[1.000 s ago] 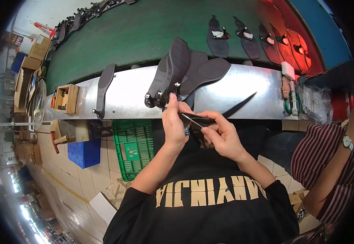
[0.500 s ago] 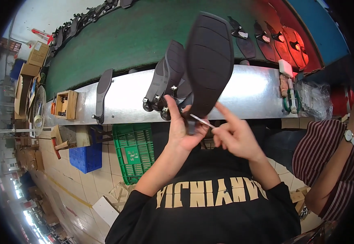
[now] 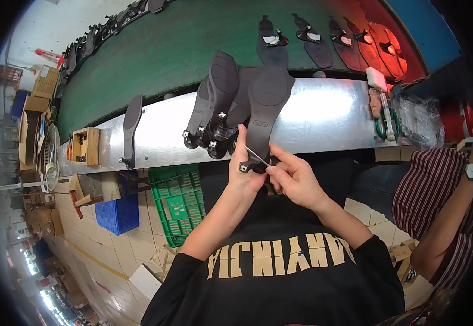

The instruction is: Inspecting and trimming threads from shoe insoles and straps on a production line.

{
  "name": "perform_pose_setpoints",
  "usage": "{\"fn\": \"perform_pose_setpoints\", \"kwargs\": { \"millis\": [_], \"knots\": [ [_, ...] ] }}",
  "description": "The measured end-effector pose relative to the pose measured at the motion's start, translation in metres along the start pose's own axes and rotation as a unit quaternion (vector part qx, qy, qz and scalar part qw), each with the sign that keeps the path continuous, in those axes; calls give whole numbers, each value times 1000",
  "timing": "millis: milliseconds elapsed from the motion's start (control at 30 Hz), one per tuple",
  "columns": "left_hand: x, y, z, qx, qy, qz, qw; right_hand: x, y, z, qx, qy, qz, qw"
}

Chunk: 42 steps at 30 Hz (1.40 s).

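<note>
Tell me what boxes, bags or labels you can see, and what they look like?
Cardboard boxes: far left, stacked, brown.
Wooden box: left end of the metal bench, small, open, tan.
Plastic bag: right end of the bench, clear, crinkled.
White tags: on soles on the green belt, small.

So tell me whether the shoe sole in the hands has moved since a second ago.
Yes. The shoe sole has swung upright, toe now up over the metal bench; earlier it lay low, below the bench's near edge.
</note>
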<state>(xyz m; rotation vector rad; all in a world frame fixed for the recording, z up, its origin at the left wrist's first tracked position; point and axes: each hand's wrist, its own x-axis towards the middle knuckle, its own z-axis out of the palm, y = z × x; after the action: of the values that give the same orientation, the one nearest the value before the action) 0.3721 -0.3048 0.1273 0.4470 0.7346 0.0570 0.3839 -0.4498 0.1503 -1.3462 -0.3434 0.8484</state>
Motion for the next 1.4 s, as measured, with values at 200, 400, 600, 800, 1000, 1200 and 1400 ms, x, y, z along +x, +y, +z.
{"fn": "perform_pose_setpoints", "kwargs": {
  "millis": [200,400,600,800,1000,1200,1400],
  "knots": [
    [-8,6,10,92,33,92,991,2,-1,-8,93,33,16,995],
    [-11,19,10,177,32,228,957,-3,-6,4,-187,88,-143,968],
    [-9,20,12,188,70,265,943,2,7,12,-330,129,-223,908],
    [1,24,2,148,21,277,949,4,1,15,-304,57,-221,925],
    [5,46,19,293,98,317,897,-15,-6,41,-330,-153,-309,879],
    [3,170,-17,171,234,478,829,9,-24,-11,-329,55,-236,913],
    [10,243,-169,268,314,416,810,34,-8,-23,-211,98,-97,968]
  ]
}}
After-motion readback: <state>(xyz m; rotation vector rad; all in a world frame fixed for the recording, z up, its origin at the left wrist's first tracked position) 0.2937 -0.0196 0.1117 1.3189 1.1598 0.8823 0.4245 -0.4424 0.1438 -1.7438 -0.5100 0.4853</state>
